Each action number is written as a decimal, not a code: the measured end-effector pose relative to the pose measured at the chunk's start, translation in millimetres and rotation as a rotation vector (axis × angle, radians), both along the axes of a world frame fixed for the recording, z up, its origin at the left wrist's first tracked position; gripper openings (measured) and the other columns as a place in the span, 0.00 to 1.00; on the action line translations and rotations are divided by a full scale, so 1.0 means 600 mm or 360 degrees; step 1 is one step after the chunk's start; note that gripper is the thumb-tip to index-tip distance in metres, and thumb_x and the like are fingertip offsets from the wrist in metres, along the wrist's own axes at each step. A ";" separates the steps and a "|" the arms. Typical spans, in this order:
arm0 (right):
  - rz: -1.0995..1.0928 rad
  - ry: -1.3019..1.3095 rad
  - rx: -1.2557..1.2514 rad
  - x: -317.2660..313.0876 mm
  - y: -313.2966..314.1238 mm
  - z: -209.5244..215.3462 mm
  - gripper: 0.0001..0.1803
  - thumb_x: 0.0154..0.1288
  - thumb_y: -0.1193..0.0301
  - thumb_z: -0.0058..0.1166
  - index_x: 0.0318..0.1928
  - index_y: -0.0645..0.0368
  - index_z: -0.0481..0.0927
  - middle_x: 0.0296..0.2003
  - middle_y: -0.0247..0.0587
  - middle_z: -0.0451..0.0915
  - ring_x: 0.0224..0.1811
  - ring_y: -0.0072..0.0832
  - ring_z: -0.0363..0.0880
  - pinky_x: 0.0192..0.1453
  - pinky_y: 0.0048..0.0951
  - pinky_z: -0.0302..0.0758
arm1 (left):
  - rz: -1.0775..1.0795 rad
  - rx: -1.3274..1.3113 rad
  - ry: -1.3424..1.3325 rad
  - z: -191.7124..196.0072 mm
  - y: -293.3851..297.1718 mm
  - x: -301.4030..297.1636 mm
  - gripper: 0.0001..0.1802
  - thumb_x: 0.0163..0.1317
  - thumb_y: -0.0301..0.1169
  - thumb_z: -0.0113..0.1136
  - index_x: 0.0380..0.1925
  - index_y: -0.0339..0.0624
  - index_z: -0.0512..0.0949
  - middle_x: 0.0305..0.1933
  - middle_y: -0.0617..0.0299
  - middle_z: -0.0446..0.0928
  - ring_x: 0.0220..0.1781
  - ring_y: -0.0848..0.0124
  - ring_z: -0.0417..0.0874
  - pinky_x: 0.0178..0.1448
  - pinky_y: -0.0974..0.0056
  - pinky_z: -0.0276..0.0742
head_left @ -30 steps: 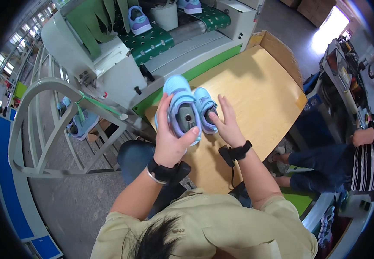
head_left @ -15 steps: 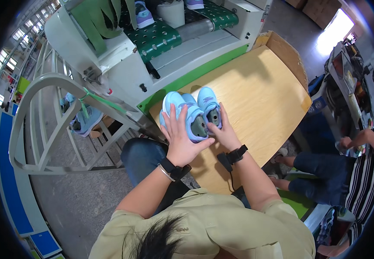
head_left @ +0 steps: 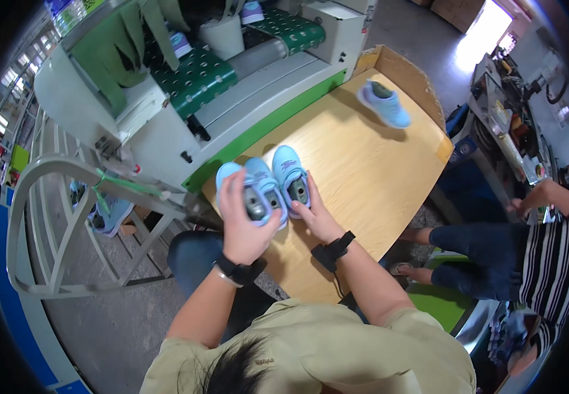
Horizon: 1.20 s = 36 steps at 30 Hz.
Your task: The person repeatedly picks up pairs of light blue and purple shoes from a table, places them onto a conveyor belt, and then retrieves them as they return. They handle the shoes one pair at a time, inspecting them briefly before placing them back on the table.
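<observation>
Three light-blue shoes with lilac edges and dark lasts inside sit side by side at the near left of the wooden table. My left hand (head_left: pixel 240 226) is closed around the leftmost shoe (head_left: pixel 227 172), which looks slightly blurred. Between the other two, the middle shoe (head_left: pixel 258 169) has its heel close to my left thumb. My right hand (head_left: pixel 318 220) grips the heel end of the right shoe (head_left: pixel 285 161), thumb at its opening. A fourth light-blue shoe (head_left: pixel 385 105), smeared by motion, is over the table's far right part; whether it touches the surface I cannot tell.
Beyond the wooden table (head_left: pixel 343 171) runs a machine with a green perforated belt (head_left: pixel 199 82) carrying shoes. A cardboard edge (head_left: pixel 409 75) borders the far right. A metal rack (head_left: pixel 18 230) with shoes stands left. A person in a striped shirt (head_left: pixel 550 269) is at right.
A blurred fourth shoe has come into view over the table's far right. My left hand has closed round the leftmost shoe and tilted it. The whole view has shifted.
</observation>
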State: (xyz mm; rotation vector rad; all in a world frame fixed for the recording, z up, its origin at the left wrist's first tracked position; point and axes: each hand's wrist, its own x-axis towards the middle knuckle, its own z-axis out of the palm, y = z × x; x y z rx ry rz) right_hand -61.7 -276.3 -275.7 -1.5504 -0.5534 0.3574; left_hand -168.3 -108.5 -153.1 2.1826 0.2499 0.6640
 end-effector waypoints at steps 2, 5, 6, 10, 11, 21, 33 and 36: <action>0.0045 -0.0059 -0.0120 0.005 -0.007 -0.004 0.49 0.74 0.70 0.56 0.82 0.64 0.38 0.78 0.60 0.51 0.82 0.44 0.51 0.83 0.39 0.50 | 0.0064 -0.0157 -0.0104 -0.008 0.015 -0.009 0.52 0.48 0.28 0.74 0.74 0.38 0.60 0.71 0.46 0.61 0.72 0.49 0.65 0.78 0.52 0.60; 0.0099 -0.0005 -0.0210 0.008 -0.012 0.007 0.49 0.75 0.67 0.57 0.82 0.62 0.37 0.79 0.57 0.48 0.83 0.41 0.48 0.84 0.38 0.48 | 0.0042 -0.0062 -0.0092 -0.014 0.014 -0.023 0.54 0.48 0.29 0.73 0.75 0.37 0.56 0.72 0.44 0.59 0.76 0.47 0.61 0.79 0.49 0.57; 0.0113 0.0034 -0.0221 0.009 -0.013 0.012 0.49 0.75 0.66 0.57 0.82 0.62 0.37 0.79 0.57 0.48 0.82 0.41 0.48 0.84 0.38 0.48 | 0.0008 -0.0046 -0.0085 -0.018 0.010 -0.025 0.55 0.48 0.30 0.73 0.76 0.37 0.55 0.73 0.43 0.58 0.78 0.45 0.59 0.80 0.47 0.55; 0.0406 0.0395 -0.0123 0.097 -0.055 0.034 0.38 0.78 0.55 0.55 0.74 0.68 0.59 0.68 0.59 0.69 0.72 0.40 0.67 0.76 0.37 0.64 | -0.0065 0.0264 -0.0053 -0.037 -0.007 -0.020 0.59 0.45 0.34 0.75 0.77 0.36 0.52 0.76 0.41 0.56 0.82 0.40 0.51 0.83 0.40 0.47; 0.0153 0.0460 -0.0341 0.126 -0.067 0.041 0.34 0.79 0.53 0.53 0.70 0.69 0.66 0.61 0.56 0.76 0.66 0.38 0.74 0.72 0.35 0.69 | -0.0060 0.0283 -0.0041 -0.039 -0.007 -0.020 0.60 0.45 0.35 0.75 0.77 0.36 0.52 0.77 0.41 0.56 0.82 0.40 0.50 0.83 0.39 0.45; -0.1114 -0.0305 -0.1392 0.563 -0.120 0.064 0.43 0.69 0.34 0.50 0.70 0.54 0.71 0.67 0.58 0.73 0.73 0.54 0.66 0.78 0.52 0.57 | 0.0062 0.0139 0.0080 -0.028 -0.029 -0.013 0.64 0.46 0.37 0.77 0.78 0.32 0.47 0.80 0.40 0.51 0.83 0.34 0.43 0.84 0.37 0.41; 0.0196 -0.0062 -0.0438 0.229 -0.119 0.078 0.27 0.66 0.66 0.67 0.64 0.56 0.77 0.76 0.47 0.65 0.79 0.39 0.59 0.81 0.39 0.56 | -0.0052 -0.1323 -0.0172 0.103 0.034 0.042 0.51 0.56 0.24 0.69 0.78 0.36 0.52 0.69 0.52 0.67 0.69 0.63 0.73 0.74 0.58 0.69; -0.0197 -0.0400 -0.0386 0.134 -0.111 0.058 0.50 0.57 0.74 0.71 0.78 0.59 0.57 0.74 0.55 0.64 0.79 0.44 0.60 0.81 0.38 0.58 | -0.0120 -0.0741 -0.0544 0.154 0.048 0.100 0.53 0.54 0.24 0.70 0.78 0.38 0.52 0.71 0.51 0.63 0.71 0.62 0.70 0.75 0.57 0.67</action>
